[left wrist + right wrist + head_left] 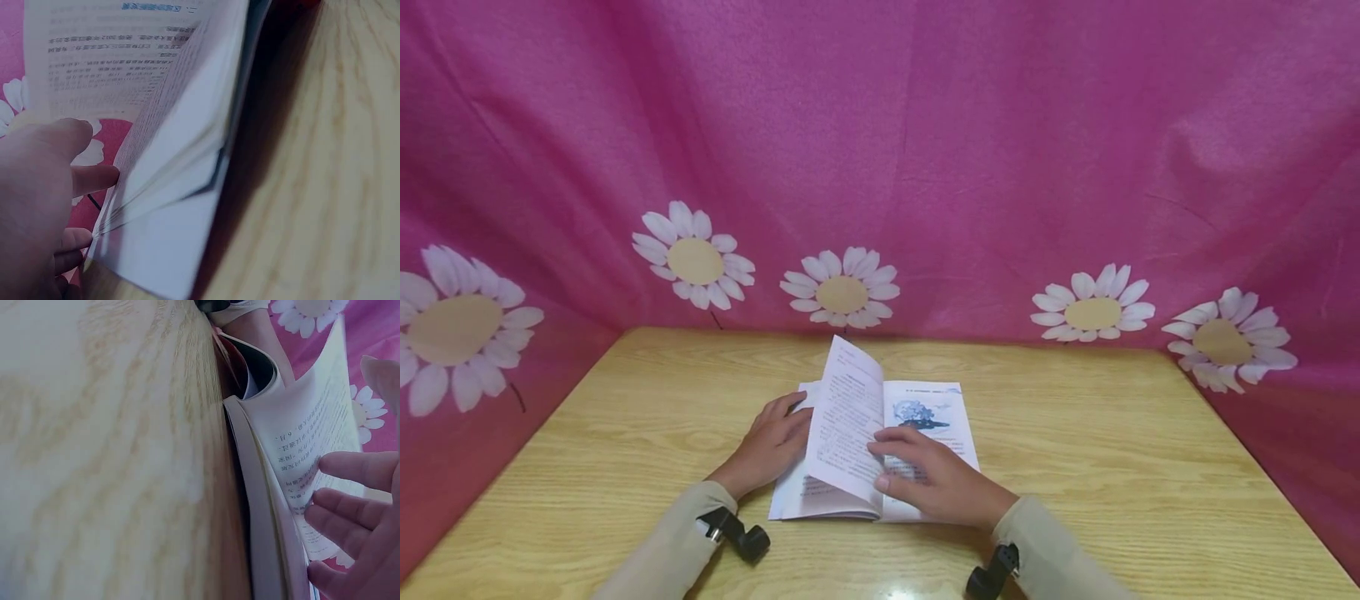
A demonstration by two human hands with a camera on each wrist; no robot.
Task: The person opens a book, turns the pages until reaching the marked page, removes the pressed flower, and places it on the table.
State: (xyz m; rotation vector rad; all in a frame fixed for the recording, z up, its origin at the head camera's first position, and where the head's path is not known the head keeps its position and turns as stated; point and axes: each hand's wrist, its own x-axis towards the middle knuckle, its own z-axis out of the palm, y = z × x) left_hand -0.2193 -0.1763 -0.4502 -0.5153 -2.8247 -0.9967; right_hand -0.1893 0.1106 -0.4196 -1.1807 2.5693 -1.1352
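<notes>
An open book [925, 392] with printed text lies on the table, a blue picture on its right-hand page. One leaf [850, 417] stands up from the spine and leans left. My left hand [772, 446] rests at the book's left side, partly hidden behind that leaf. In the left wrist view its fingers [94, 178] touch the outer edge of the left pages, and the thumb is off the paper. My right hand [936, 475] is over the right-hand page with fingers extended. The right wrist view shows its fingertips [331, 464] against the printed paper.
The wooden table [1112, 458] extends around the book. Behind and beside it hangs a pink cloth [962, 167] printed with white daisies. Black camera mounts [741, 537] sit on both sleeved wrists.
</notes>
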